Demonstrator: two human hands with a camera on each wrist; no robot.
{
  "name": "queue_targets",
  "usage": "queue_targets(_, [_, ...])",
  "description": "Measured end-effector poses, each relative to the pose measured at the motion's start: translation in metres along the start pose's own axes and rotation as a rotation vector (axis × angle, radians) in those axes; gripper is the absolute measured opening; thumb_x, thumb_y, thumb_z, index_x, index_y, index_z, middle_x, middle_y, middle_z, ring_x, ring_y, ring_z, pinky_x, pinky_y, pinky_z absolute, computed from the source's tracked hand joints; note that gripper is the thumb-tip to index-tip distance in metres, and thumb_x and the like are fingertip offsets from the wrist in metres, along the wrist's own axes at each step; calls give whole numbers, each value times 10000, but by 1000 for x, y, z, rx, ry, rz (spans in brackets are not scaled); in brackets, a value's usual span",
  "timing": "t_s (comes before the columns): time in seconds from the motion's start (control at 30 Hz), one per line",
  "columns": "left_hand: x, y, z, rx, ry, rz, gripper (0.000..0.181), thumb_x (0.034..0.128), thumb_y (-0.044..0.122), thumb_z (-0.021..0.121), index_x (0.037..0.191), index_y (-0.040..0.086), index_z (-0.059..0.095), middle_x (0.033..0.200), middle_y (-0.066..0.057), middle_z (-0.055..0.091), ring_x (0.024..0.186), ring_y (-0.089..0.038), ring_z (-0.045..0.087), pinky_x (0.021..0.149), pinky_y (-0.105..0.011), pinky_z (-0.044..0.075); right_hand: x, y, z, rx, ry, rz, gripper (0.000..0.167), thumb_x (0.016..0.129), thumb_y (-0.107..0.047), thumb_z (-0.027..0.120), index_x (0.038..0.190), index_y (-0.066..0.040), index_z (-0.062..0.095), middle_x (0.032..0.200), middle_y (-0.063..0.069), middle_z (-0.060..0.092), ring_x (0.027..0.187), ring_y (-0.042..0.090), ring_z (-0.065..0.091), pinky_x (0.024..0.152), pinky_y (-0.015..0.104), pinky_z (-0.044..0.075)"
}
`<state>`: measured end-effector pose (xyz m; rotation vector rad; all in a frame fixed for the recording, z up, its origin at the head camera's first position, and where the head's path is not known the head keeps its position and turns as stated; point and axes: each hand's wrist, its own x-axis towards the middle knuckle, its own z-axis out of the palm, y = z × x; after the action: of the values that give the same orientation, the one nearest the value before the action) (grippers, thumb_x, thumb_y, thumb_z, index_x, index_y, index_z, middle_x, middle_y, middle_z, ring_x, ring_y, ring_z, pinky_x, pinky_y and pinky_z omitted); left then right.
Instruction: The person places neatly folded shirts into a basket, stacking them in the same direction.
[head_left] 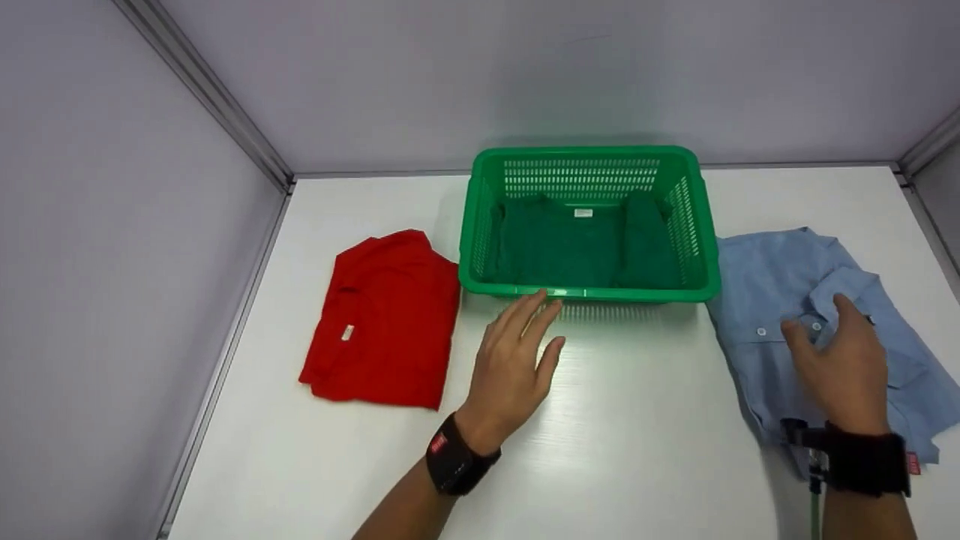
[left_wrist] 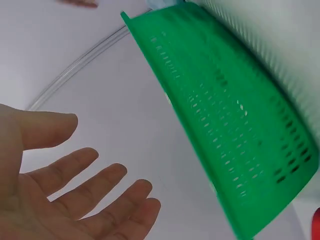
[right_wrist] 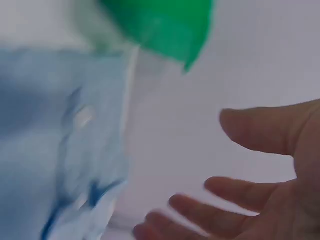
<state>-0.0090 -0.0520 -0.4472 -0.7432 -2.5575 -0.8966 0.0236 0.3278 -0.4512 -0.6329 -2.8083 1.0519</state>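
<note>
My left hand (head_left: 514,367) hovers in front of the green plastic basket (head_left: 589,293), fingers spread and nothing held. In the left wrist view those fingers (left_wrist: 107,197) are apart from the basket's slotted wall. Inside the basket lies a folded dark green garment (head_left: 562,244) with a small white label. Over at the right, my right hand (head_left: 844,367) is above a light blue buttoned shirt (head_left: 787,277), thumb and fingers parted, holding nothing. The right wrist view shows a gap between that hand and the blurred blue cloth (right_wrist: 60,150).
A folded red garment (head_left: 390,322) with a white tag lies left of the basket on the white table (head_left: 637,435). Pale panels (head_left: 420,82) enclose the table at the back and sides. Each wrist wears a black band.
</note>
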Motion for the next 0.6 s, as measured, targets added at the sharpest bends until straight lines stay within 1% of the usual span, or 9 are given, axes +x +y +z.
queue_targets(0.07, [-12, 3, 5, -14, 4, -23, 417, 1035, 186, 682, 1431, 63, 638, 1488, -153, 622, 1387, -330, 586, 1107, -519, 525, 1, 14, 2, -79, -53, 79, 944, 1063, -449, 549, 1632, 125, 61, 1621, 494, 141, 1471, 720, 189, 1113, 845, 259])
queue_targets(0.17, [-26, 5, 8, -41, -20, -66, 426, 1025, 187, 699, 1430, 67, 641, 1490, -151, 621, 1390, -324, 585, 1099, -513, 527, 6, 27, 10, -179, -141, 178, 1139, 1006, -633, 549, 1636, 83, -74, 1589, 551, -22, 1434, 807, 38, 1019, 945, 195])
queue_targets(0.27, [-37, 4, 8, -69, -55, -111, 425, 1026, 193, 699, 1431, 75, 642, 1495, -145, 618, 1397, -310, 580, 1110, -516, 519, 9, 36, 19, -234, -225, 230, 1239, 960, -723, 547, 1625, 40, -168, 1549, 583, -123, 1393, 850, -67, 959, 995, 124])
queue_targets(0.33, [-44, 2, 8, -85, -67, -134, 421, 1027, 190, 699, 1428, 75, 644, 1496, -147, 617, 1396, -308, 581, 1114, -522, 513, 10, 42, 22, -245, -262, 238, 1245, 961, -728, 542, 1617, 29, -198, 1531, 596, -146, 1370, 865, -94, 940, 1006, 102])
queue_targets(0.4, [-49, 1, 7, -90, -71, -156, 414, 1028, 186, 697, 1425, 80, 647, 1499, -142, 615, 1390, -304, 587, 1107, -523, 516, 10, 45, 22, -252, -279, 232, 1244, 963, -729, 537, 1613, 22, -212, 1520, 605, -148, 1359, 873, -100, 928, 1010, 102])
queue_targets(0.6, [-63, -5, 7, -118, -99, -207, 411, 1029, 185, 695, 1422, 74, 648, 1519, -140, 598, 1399, -303, 582, 1111, -531, 513, 1, 56, 19, -284, -274, 202, 1243, 957, -742, 549, 1627, 20, -170, 1512, 618, -97, 1356, 880, -47, 893, 1017, 124])
